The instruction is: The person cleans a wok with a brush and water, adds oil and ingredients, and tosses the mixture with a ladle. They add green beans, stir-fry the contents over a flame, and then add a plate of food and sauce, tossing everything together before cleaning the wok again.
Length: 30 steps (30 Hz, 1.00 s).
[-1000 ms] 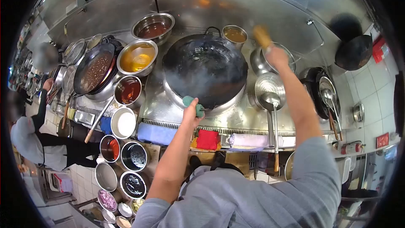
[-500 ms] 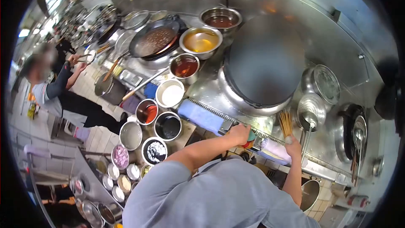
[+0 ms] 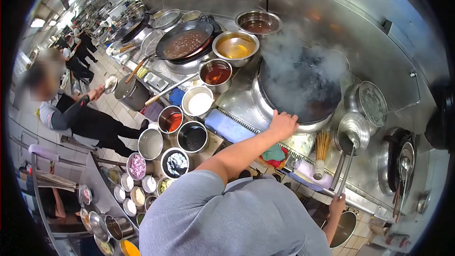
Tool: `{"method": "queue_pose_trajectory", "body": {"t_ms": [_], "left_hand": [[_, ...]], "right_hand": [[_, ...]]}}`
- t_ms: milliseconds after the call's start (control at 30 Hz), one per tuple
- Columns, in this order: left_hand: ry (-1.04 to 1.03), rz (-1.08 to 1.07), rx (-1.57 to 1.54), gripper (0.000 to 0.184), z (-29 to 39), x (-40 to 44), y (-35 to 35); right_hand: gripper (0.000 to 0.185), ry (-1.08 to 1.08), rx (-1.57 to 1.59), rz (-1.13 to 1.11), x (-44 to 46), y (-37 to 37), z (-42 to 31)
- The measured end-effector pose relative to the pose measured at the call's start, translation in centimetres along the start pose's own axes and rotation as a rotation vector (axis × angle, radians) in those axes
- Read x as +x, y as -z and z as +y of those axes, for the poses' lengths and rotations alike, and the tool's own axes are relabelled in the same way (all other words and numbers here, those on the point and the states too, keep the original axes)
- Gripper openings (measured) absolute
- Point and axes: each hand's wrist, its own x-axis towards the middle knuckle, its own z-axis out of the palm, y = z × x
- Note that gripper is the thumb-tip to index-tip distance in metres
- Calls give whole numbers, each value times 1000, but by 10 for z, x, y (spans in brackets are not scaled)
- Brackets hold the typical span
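A large dark wok (image 3: 303, 87) sits on the burner ring in front of me, with smoke rising from it. My left hand (image 3: 283, 125) is at its near rim, fingers bent over the edge. At lower right my right hand (image 3: 337, 205) is closed around the end of a long handle belonging to a ladle (image 3: 347, 166). The ladle's bowl rests against a perforated skimmer (image 3: 353, 125). Between my hands, a bamboo wok brush (image 3: 322, 151) lies on the stove edge by a pale folded towel (image 3: 305, 168). A green and red cloth (image 3: 275, 154) lies below my left wrist.
Pots of sauces and seasonings (image 3: 193, 136) crowd the left side. A bowl of yellow oil (image 3: 235, 47) and a second wok (image 3: 185, 41) stand farther left. A co-worker (image 3: 78, 118) holds a ladle in the aisle. A lidded pan (image 3: 369, 104) stands right of my wok.
My left hand has moved up from the stove's front edge to the wok rim. The right hand has let go of the brush and taken the ladle handle. Smoke now billows more visibly.
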Motion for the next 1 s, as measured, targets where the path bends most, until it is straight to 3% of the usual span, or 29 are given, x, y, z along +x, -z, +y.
{"method": "queue_pose_trajectory", "body": {"t_ms": [33,100,167,233,333,367,467,533,700,767,867,900,933,967,1000], "left_hand": [[84,-114,29,23,-3,4,-2],[29,9,49,22,-12,5,-14],[21,4,37,21,-11,4,-13],[1,-43,30,19,-9,1,-10],[-30,344,-151,16,-3,-14,0],[-28,339,-159,16,-1,-25,10],[-61,502,-231,18,-11,-68,23],[73,262,-462,18,-30,-110,6],[570,8,-510,23,-76,-245,-57],[867,-144,-516,26,-87,-305,-80],[1082,-297,-372,36,-101,-398,-122],[986,-458,-276,37,-117,-445,-160],[884,-615,-178,39,-131,-475,-189],[885,-615,-178,39,-119,-471,-172],[1101,-604,-294,39,-104,-471,-152]], "right_hand": [[26,-358,220,-126,0,27,-74],[28,-426,249,-151,12,39,-119],[18,-373,797,-126,16,43,-158],[31,-585,1088,-29,25,38,-206],[41,-287,656,-123,54,18,-221],[47,-171,556,-216,61,17,-236],[51,-112,690,-327,67,1,-314],[49,-32,765,-507,75,-17,-359],[43,65,706,-1011,125,-80,-447],[33,125,732,-977,129,-125,-475],[23,295,521,-733,119,-198,-510],[19,353,411,-635,116,-212,-518],[19,353,410,-640,121,-223,-522],[14,298,449,-755,125,-231,-527],[9,242,488,-867,130,-238,-529]]}}
